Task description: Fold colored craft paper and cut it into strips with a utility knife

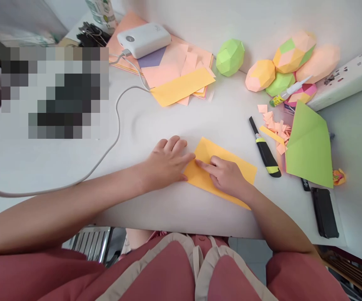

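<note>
An orange-yellow sheet of paper [235, 169] lies at a slant on the white desk in front of me. My left hand [168, 163] rests at its left end, index fingertip and thumb touching that edge with a gap between them, the other fingers loosely bent. From the right, my right hand [226, 173] lies over the sheet. Its index finger is stretched out and touches the paper close to my left index fingertip, while its other fingers curl under. Neither hand grips the paper. A black and yellow utility knife [266, 154] lies right of the sheet.
Behind are stacked coloured papers [171, 67], a white power bank [145, 39] with a cable [117, 121], and faceted paper shapes [230, 57]. On the right are paper scraps [275, 125], a glue tube [289, 92], a green sheet [309, 146] and a black case [325, 212].
</note>
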A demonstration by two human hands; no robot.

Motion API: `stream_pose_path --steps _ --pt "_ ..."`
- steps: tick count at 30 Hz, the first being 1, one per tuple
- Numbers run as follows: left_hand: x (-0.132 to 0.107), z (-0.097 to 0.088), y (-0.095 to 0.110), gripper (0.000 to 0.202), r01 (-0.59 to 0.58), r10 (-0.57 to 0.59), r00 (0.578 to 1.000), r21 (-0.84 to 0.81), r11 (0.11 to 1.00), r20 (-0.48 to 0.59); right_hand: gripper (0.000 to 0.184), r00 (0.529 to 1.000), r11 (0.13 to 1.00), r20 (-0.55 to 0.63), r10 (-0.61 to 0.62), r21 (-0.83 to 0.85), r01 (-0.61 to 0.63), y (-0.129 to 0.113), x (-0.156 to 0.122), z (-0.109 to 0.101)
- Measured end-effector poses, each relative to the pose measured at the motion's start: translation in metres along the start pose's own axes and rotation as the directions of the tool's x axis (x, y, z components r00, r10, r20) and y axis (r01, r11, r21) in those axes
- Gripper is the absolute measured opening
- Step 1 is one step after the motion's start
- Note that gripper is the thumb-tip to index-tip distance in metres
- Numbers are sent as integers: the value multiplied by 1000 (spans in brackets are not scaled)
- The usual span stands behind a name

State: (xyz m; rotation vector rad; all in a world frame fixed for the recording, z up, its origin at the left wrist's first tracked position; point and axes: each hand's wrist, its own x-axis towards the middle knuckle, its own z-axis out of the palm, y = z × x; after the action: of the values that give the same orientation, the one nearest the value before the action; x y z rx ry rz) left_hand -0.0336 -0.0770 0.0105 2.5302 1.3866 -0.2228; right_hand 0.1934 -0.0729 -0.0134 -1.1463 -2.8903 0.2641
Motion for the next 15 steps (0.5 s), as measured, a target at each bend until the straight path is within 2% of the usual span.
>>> stream_pose_path --steps 5,9,12,15 --pt "-6 4 -4 55 -8 10 1000 -43 999 25 52 1000 1000 4 9 5 -9 0 1 1" --pt "-2 7 -9 58 18 -4 992 -108 994 125 49 1000 1000 9 6 -15 -5 1 0 -2" --pt "1 6 -11 61 36 -9 983 -143 989 185 44 997 993 -73 -40 -115 31 -8 -2 -13" --pt "2 3 -11 63 42 -10 978 -149 988 209 35 971 970 -173 -166 -204 129 -29 -7 -23"
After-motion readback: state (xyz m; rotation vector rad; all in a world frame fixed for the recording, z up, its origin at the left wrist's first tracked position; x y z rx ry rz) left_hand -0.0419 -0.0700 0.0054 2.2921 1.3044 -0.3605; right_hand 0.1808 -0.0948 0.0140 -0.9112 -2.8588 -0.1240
